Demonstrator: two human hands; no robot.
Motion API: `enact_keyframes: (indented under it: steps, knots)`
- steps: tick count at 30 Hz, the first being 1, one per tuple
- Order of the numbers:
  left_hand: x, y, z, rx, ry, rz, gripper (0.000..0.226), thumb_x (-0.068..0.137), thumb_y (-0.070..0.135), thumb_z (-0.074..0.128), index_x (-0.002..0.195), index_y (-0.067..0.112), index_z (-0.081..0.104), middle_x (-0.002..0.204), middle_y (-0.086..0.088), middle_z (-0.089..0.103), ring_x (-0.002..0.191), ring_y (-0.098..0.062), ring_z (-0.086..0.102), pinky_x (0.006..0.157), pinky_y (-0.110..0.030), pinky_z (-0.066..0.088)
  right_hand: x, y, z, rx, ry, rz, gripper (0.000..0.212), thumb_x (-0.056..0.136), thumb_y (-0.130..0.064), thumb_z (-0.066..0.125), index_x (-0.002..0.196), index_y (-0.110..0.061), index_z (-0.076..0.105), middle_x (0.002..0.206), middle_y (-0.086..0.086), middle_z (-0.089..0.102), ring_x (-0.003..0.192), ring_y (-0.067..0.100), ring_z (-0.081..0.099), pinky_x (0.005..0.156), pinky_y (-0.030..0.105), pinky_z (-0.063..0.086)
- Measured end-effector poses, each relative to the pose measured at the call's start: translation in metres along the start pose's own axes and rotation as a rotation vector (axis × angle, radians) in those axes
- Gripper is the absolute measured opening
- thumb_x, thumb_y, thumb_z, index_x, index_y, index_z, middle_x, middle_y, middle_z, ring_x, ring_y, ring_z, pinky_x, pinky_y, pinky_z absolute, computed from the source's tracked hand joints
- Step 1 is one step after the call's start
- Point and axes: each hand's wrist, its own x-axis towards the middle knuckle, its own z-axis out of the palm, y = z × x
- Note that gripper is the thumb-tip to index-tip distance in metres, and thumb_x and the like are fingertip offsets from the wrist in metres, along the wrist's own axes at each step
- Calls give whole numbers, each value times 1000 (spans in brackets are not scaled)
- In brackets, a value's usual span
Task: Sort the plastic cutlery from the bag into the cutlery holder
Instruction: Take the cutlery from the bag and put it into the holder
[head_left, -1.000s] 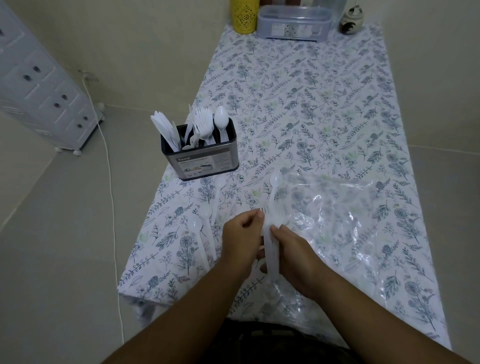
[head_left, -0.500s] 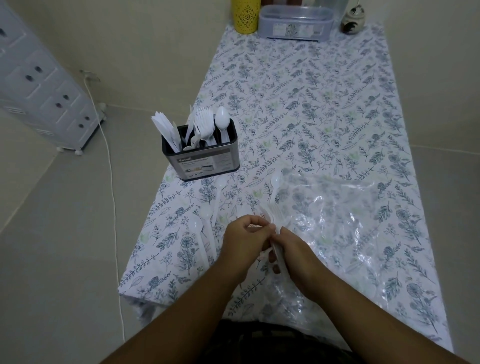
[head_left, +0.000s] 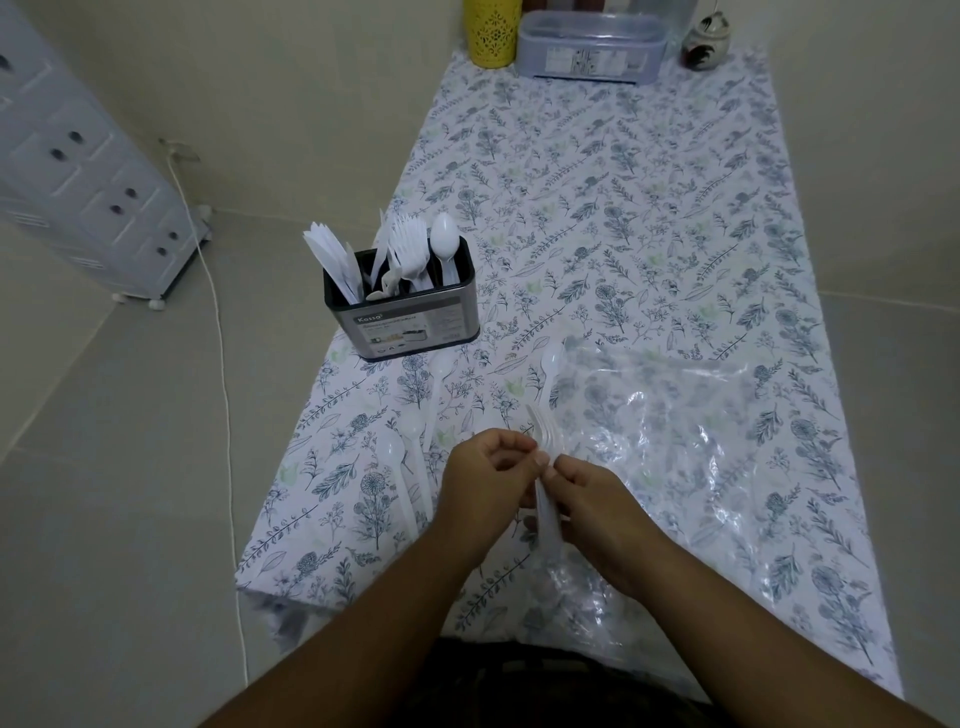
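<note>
A grey metal cutlery holder (head_left: 410, 325) stands near the table's left edge, with white knives, forks and a spoon upright in its compartments. Both hands meet near the table's front over a small bunch of white plastic forks (head_left: 543, 441), tines pointing away. My right hand (head_left: 597, 514) grips the handles. My left hand (head_left: 488, 483) pinches the bunch near the tines. A clear plastic bag (head_left: 675, 441) lies flat to the right. Loose white spoons (head_left: 410, 462) lie on the cloth left of my hands, and another spoon (head_left: 550, 364) lies at the bag's mouth.
A floral tablecloth (head_left: 623, 208) covers the table. At the far end stand a yellow cup (head_left: 493, 31), a lidded plastic box (head_left: 592, 47) and a small ceramic jar (head_left: 706, 39). A white drawer unit (head_left: 78, 171) and a cable (head_left: 223, 364) are on the floor at the left.
My hands have drawn together on the cutlery, and the bunch has tilted so that the fork tines show above my fingers. The holder and bag have stayed put.
</note>
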Motion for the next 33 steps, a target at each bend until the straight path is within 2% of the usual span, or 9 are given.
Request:
enact_keyframes:
  steps: [5, 8, 11, 14, 17, 20, 25, 29, 33]
  knots:
    - [4, -10, -2, 140, 44, 66, 12, 86, 14, 76, 96, 15, 70, 83, -4, 76, 74, -16, 74, 67, -27, 61, 3, 7, 1, -56, -19, -25, 38, 94, -36, 49, 108, -4, 65, 113, 26, 69, 113, 47, 63, 95, 71, 47]
    - [4, -12, -3, 197, 55, 113, 12, 86, 14, 75, 95, 18, 69, 85, 0, 76, 77, -10, 74, 70, -26, 61, 3, 5, -2, -1, -11, -36, 26, 103, -20, 52, 105, -2, 71, 108, 22, 74, 104, 36, 71, 92, 59, 55]
    - [2, -12, -4, 210, 36, 134, 14, 87, 11, 74, 97, 18, 68, 88, 5, 75, 82, -2, 72, 70, -16, 57, 3, 6, -7, 62, -2, -45, 21, 102, -13, 58, 103, -7, 78, 101, 16, 78, 97, 30, 75, 84, 43, 63]
    - [0, -13, -3, 258, 44, 159, 14, 87, 15, 74, 98, 21, 68, 91, 12, 72, 84, 5, 69, 70, -11, 54, 3, 6, -9, 86, 2, -47, 17, 98, -11, 63, 99, -3, 78, 100, 20, 78, 96, 34, 75, 80, 40, 63]
    - [-4, -12, -3, 248, 60, 167, 21, 84, 21, 79, 102, 17, 69, 89, 8, 73, 84, 2, 70, 69, -13, 55, 0, 2, -10, 78, 15, -53, 14, 95, -9, 66, 98, -3, 79, 96, 17, 79, 91, 30, 77, 72, 34, 62]
    - [-6, -10, -3, 236, 87, 210, 27, 80, 22, 82, 103, 16, 69, 88, 6, 74, 84, 0, 71, 69, -14, 56, -1, -1, -7, 16, 45, -98, 12, 93, -8, 70, 95, -10, 82, 94, 12, 80, 91, 28, 77, 79, 39, 64]
    - [-6, -7, -10, 302, 54, 241, 14, 84, 16, 78, 96, 19, 71, 85, 13, 73, 82, 7, 68, 66, -7, 51, 4, 0, -1, -127, 71, -199, 15, 91, -6, 71, 94, -16, 83, 90, 9, 79, 89, 26, 76, 81, 43, 64]
    - [0, -5, -25, 279, 58, 251, 19, 83, 15, 78, 101, 20, 76, 89, 12, 76, 85, 1, 71, 73, -15, 55, 3, -13, 6, -87, -1, -260, 25, 96, -9, 67, 113, -23, 76, 103, -2, 80, 98, 16, 75, 79, 35, 63]
    - [6, 18, -36, 311, 66, 322, 23, 84, 15, 78, 107, 19, 77, 91, 11, 76, 85, 2, 71, 75, -14, 55, 11, -37, 17, -210, 35, -395, 34, 94, -6, 68, 98, -39, 75, 96, -12, 80, 92, 10, 76, 82, 35, 63]
